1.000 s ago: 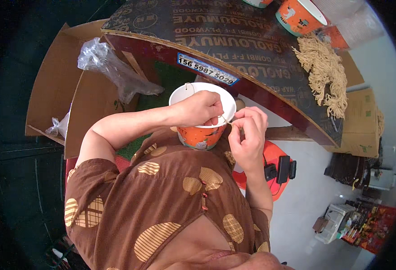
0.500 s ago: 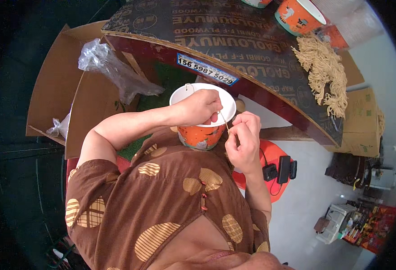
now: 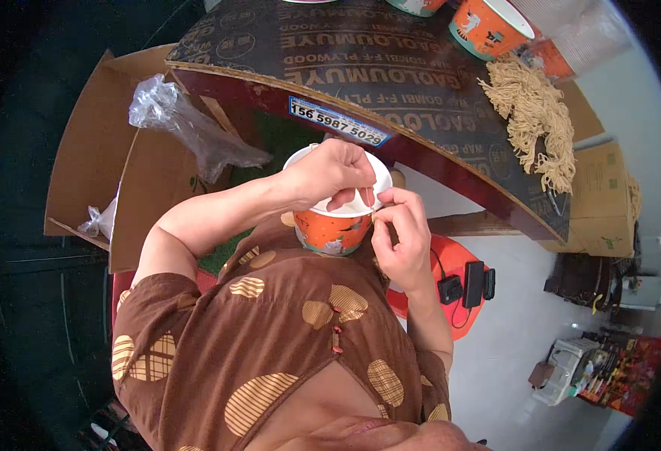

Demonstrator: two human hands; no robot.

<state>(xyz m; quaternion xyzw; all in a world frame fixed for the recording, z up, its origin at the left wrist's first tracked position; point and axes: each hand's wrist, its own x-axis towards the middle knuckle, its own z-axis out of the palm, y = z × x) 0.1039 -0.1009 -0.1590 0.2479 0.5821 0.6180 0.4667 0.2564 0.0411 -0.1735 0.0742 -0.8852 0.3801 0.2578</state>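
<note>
An orange paper bucket (image 3: 334, 231) with a white inside stands upright in front of my chest, below the table's edge. My left hand (image 3: 336, 174) reaches over its mouth, fingers curled down at the inner right wall; whatever is between the fingertips is hidden. Against the outside of the same rim, my right hand (image 3: 403, 234) pinches a thin beige cord, of which only a tiny bit shows at the fingertips. At the far left of the rim a small piece of cord is partly covered by my left wrist.
A dark plywood tabletop (image 3: 391, 83) holds a bundle of beige cords (image 3: 526, 113), a pen (image 3: 554, 203) and more orange buckets (image 3: 491, 30). Left are an open carton (image 3: 82, 143) and a clear plastic bag (image 3: 187, 124). Right, black devices (image 3: 475, 282) lie on a red stool (image 3: 439, 255).
My right hand has come closer to the rim, and the cord stretched between my hands no longer shows. My left fingers have shifted slightly right, toward the inner wall.
</note>
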